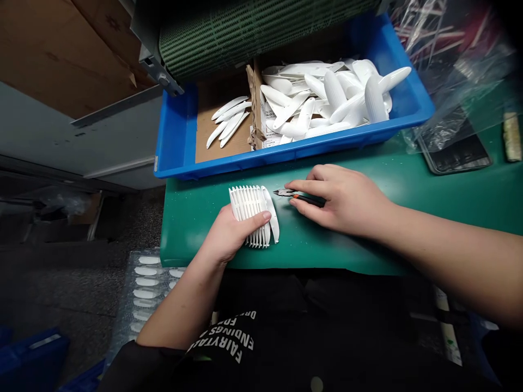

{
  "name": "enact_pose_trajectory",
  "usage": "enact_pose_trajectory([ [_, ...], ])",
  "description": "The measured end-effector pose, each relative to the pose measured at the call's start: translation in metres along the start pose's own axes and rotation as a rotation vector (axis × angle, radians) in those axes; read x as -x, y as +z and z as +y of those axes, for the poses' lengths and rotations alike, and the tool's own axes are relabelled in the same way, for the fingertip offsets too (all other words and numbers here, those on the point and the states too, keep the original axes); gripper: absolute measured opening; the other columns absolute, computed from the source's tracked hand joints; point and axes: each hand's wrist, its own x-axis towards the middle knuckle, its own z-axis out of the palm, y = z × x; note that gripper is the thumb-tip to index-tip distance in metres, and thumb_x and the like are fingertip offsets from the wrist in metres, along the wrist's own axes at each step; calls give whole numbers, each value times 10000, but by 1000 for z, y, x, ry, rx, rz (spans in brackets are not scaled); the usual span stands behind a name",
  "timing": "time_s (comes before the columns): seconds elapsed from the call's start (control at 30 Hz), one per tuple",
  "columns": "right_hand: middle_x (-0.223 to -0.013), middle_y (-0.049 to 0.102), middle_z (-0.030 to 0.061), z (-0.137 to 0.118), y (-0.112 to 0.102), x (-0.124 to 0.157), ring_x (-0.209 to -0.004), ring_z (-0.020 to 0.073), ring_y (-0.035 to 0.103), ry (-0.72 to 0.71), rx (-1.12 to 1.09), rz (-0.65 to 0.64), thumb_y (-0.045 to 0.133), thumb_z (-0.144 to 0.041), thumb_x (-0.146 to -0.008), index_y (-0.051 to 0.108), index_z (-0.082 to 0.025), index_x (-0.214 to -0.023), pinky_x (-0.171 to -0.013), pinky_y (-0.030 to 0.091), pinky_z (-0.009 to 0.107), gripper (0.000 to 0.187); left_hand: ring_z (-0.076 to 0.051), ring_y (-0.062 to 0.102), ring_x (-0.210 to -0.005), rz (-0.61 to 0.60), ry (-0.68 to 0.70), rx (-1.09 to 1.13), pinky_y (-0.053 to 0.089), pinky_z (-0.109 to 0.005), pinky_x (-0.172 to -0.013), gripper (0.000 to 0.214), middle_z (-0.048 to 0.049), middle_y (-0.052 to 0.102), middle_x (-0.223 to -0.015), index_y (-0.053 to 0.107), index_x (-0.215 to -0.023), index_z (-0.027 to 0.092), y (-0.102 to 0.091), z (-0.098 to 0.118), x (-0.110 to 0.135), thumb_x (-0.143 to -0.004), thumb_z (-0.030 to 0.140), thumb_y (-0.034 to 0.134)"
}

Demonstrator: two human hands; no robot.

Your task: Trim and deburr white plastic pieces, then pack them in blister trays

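My left hand (pixel 229 231) is closed round a row of slim white curved plastic parts (pixel 247 204), lined up side by side. Its thumb presses across their front, near one part (pixel 273 215) that sits slightly apart at the right end. Just to the right, my right hand (pixel 341 198) grips a pair of small side cutters (pixel 304 198) with black and orange handles. The cutter tips point left toward the white parts without touching them. Most of the left fingers are hidden behind the parts.
Behind my hands stands a blue bin (pixel 286 155) split by a cardboard divider (pixel 255 109), with white parts on both sides. A green conveyor roller (pixel 253 32) overhangs it. A phone (pixel 455 144) lies right, partly under clear plastic. The green table (pixel 368 256) ends near my body.
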Motion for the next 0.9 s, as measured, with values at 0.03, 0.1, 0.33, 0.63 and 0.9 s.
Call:
enact_pose_trajectory([
  [0.03, -991, 706, 74, 0, 0, 0, -867, 221, 661, -1, -3, -7, 638, -401, -1038, 803, -270, -1300, -717, 444, 336, 337, -327, 748, -1109, 6, 4, -6, 593, -383, -918, 505, -94, 800, -1246, 805, -1215, 203, -1, 0, 0, -770, 381, 964],
  [0.1, -1005, 708, 78, -1, 0, 0, -876, 224, 654, -1, -5, -20, 637, -403, -1039, 800, -271, -1303, -726, 442, 340, 337, -324, 753, -1100, 16, 11, -15, 595, -372, -894, 525, -94, 802, -1234, 796, -1237, 206, -3, 0, 0, -772, 385, 963],
  [0.33, -1032, 697, 97, -6, 2, 3, -896, 242, 604, -60, 9, -54, 619, -416, -1056, 783, -255, -1319, -716, 403, 353, 349, -364, 724, -1253, -25, 39, 118, 612, -400, -976, 646, -114, 780, -1328, 725, -1381, 209, -1, -2, 6, -795, 350, 957],
  [0.63, -1059, 662, 123, -9, 5, 3, -887, 251, 519, -157, 87, -49, 552, -412, -1094, 758, -219, -1347, -795, 392, 380, 380, -361, 746, -1224, -92, 47, 162, 621, -402, -999, 527, -118, 791, -1312, 780, -1278, 193, 5, 1, 8, -810, 365, 949],
  [0.9, -1054, 651, 136, -11, 9, 3, -860, 252, 483, -161, 145, -85, 515, -429, -1115, 736, -205, -1379, -776, 370, 381, 411, -369, 745, -1222, -56, 13, 197, 636, -407, -973, 575, -122, 799, -1287, 761, -1309, 190, 7, 1, 8, -793, 349, 960],
])
